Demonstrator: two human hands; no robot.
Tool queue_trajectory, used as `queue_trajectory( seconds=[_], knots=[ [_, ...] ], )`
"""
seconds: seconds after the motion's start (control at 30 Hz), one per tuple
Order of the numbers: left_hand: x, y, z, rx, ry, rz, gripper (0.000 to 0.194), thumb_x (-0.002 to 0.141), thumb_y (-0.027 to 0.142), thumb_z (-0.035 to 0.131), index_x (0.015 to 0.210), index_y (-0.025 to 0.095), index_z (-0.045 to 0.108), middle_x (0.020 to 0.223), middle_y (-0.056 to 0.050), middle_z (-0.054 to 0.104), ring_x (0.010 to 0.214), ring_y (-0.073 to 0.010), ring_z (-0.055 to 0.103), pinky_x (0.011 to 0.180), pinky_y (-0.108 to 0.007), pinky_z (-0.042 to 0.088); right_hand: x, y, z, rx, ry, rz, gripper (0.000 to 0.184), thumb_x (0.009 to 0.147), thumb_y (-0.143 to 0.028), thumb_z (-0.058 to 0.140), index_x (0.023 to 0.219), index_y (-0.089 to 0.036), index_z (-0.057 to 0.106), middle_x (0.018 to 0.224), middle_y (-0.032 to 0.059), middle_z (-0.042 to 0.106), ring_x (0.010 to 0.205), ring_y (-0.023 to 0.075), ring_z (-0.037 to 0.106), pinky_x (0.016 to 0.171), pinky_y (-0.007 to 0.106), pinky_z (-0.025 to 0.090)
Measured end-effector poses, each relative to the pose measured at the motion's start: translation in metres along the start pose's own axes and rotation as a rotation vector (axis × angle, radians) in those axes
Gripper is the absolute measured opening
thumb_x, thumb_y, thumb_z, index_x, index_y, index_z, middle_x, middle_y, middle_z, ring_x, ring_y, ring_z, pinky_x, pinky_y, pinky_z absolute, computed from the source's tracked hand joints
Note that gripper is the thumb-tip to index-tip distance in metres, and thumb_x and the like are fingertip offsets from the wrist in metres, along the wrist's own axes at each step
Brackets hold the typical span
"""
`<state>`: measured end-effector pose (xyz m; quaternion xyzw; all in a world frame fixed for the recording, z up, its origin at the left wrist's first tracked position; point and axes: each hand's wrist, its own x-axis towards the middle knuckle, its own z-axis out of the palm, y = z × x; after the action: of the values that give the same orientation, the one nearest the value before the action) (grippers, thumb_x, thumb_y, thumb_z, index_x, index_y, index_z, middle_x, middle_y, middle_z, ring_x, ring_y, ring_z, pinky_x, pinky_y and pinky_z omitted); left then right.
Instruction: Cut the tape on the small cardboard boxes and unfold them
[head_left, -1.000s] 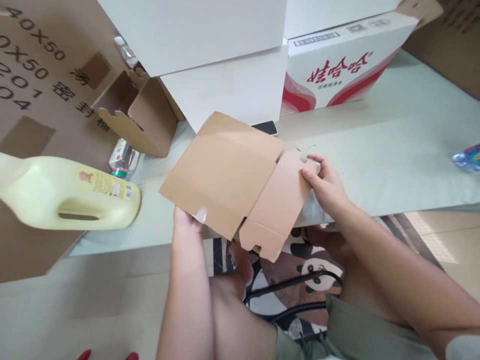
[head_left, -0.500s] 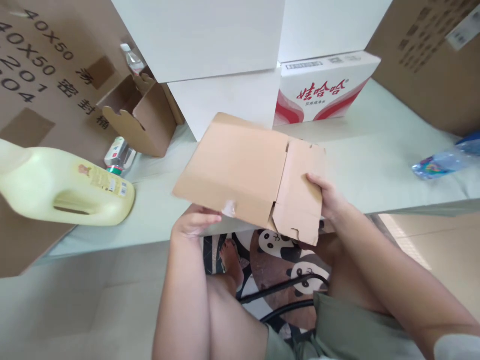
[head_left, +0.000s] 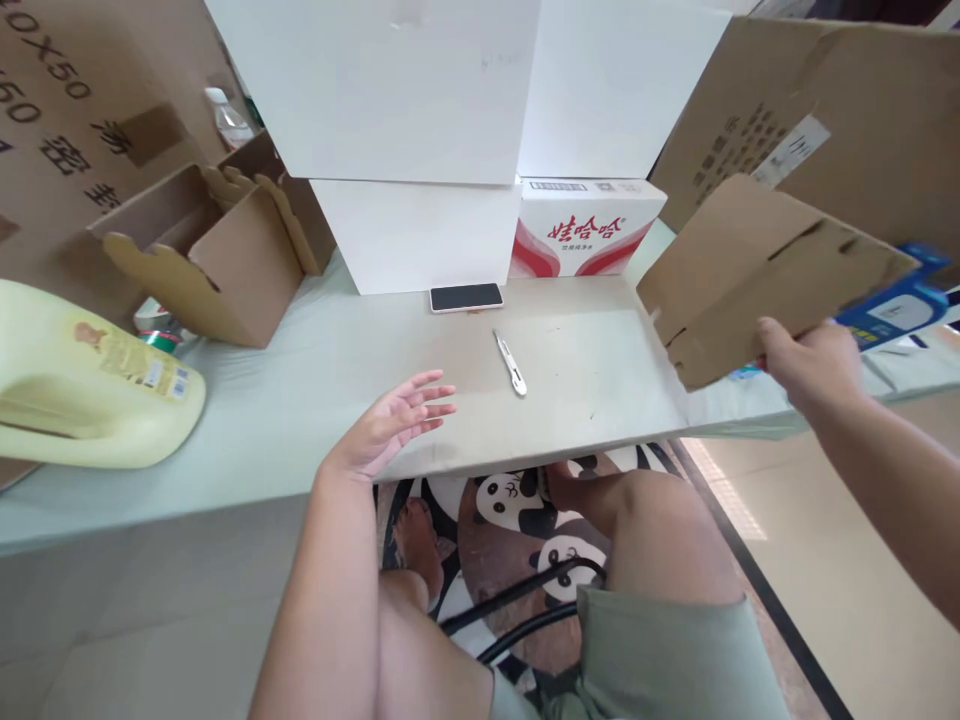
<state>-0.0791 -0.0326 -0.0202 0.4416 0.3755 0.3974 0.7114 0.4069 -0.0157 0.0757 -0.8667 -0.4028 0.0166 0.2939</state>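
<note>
A flattened brown cardboard piece point(head_left: 757, 270) with slots and folds is tilted up at the right side of the table. My right hand point(head_left: 814, 365) grips its lower right edge, thumb on the near face; the other fingers are hidden. Over the front edge of the table my left hand point(head_left: 401, 420) is open, its fingers spread and holding nothing. To the right of it a white craft knife point(head_left: 510, 362) lies on the pale green cloth. Farther back, a phone point(head_left: 466, 298) with a dark screen rests before the white boxes.
White boxes point(head_left: 427, 235) and a red-and-white carton point(head_left: 581, 235) stand at the back. On the left are a pale yellow jug point(head_left: 97, 390) and an open cardboard box point(head_left: 240, 260). A large brown carton point(head_left: 885, 130) and a blue package point(head_left: 900, 300) are on the right.
My left hand has let go of the cardboard piece and opened. My right hand has carried it to the right, uncovering the craft knife and the phone. The camera view has shifted.
</note>
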Motion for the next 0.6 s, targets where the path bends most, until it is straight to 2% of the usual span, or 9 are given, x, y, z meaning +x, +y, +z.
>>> queue_trajectory(
  seconds=[0.07,0.13,0.23,0.33,0.43,0.5,0.6],
  knots=[
    [0.001,0.001,0.0,-0.001,-0.012,-0.005,0.053,0.077,0.037,0.078,0.127,0.032,0.064,0.134,-0.009,0.063,0.118,-0.0271,0.063,0.101,-0.039,0.048,0.03,-0.021,0.012,0.003,-0.021,-0.062,0.003,0.077,-0.023,0.065,0.077,-0.021,0.065,0.08,0.0099,0.071,0.083,0.0272,0.067,0.075,0.042,0.051],
    [0.002,0.002,0.0,-0.009,-0.012,-0.002,0.052,0.076,0.039,0.078,0.126,0.032,0.064,0.133,-0.008,0.063,0.118,-0.027,0.063,0.101,-0.039,0.048,0.05,-0.038,0.028,0.044,-0.113,-0.075,0.021,0.078,-0.026,0.066,0.098,-0.02,0.064,0.108,0.0134,0.072,0.094,0.0268,0.067,0.08,0.041,0.052],
    [0.001,0.005,-0.001,-0.022,0.001,0.004,0.053,0.075,0.04,0.078,0.125,0.031,0.064,0.132,-0.009,0.063,0.117,-0.0272,0.063,0.1,-0.04,0.047,0.053,-0.055,0.052,0.119,-0.334,-0.119,0.03,0.082,-0.028,0.062,0.111,-0.02,0.06,0.126,0.018,0.066,0.1,0.0283,0.067,0.084,0.044,0.053],
    [-0.002,0.008,-0.002,-0.055,0.011,0.029,0.054,0.074,0.04,0.08,0.124,0.029,0.064,0.129,-0.009,0.064,0.115,-0.0265,0.064,0.1,-0.04,0.046,0.031,-0.076,0.08,0.14,-0.463,-0.243,0.033,0.082,-0.026,0.06,0.115,-0.019,0.058,0.129,0.0172,0.066,0.109,0.028,0.066,0.089,0.044,0.053],
    [-0.007,0.011,-0.003,-0.116,0.024,0.067,0.052,0.073,0.039,0.08,0.121,0.027,0.065,0.126,-0.01,0.065,0.111,-0.0245,0.065,0.099,-0.039,0.046,-0.002,-0.111,0.112,0.105,-0.58,-0.375,0.037,0.083,-0.026,0.059,0.119,-0.018,0.058,0.128,0.0163,0.067,0.113,0.0284,0.066,0.092,0.044,0.054],
    [-0.011,0.012,-0.005,-0.165,0.051,0.085,0.048,0.074,0.04,0.079,0.118,0.025,0.065,0.122,-0.009,0.067,0.107,-0.0219,0.066,0.097,-0.037,0.046,-0.028,-0.145,0.136,0.061,-0.659,-0.505,0.038,0.084,-0.026,0.058,0.121,-0.018,0.057,0.126,0.0155,0.068,0.113,0.0288,0.066,0.093,0.045,0.054],
    [-0.016,0.015,-0.008,-0.206,0.108,0.115,0.04,0.076,0.041,0.075,0.111,0.022,0.065,0.107,-0.006,0.069,0.097,-0.0179,0.067,0.089,-0.033,0.046,-0.075,-0.207,0.17,0.004,-0.74,-0.764,0.037,0.084,-0.026,0.056,0.121,-0.019,0.058,0.119,0.0122,0.072,0.109,0.0272,0.068,0.095,0.043,0.054]
  ],
)
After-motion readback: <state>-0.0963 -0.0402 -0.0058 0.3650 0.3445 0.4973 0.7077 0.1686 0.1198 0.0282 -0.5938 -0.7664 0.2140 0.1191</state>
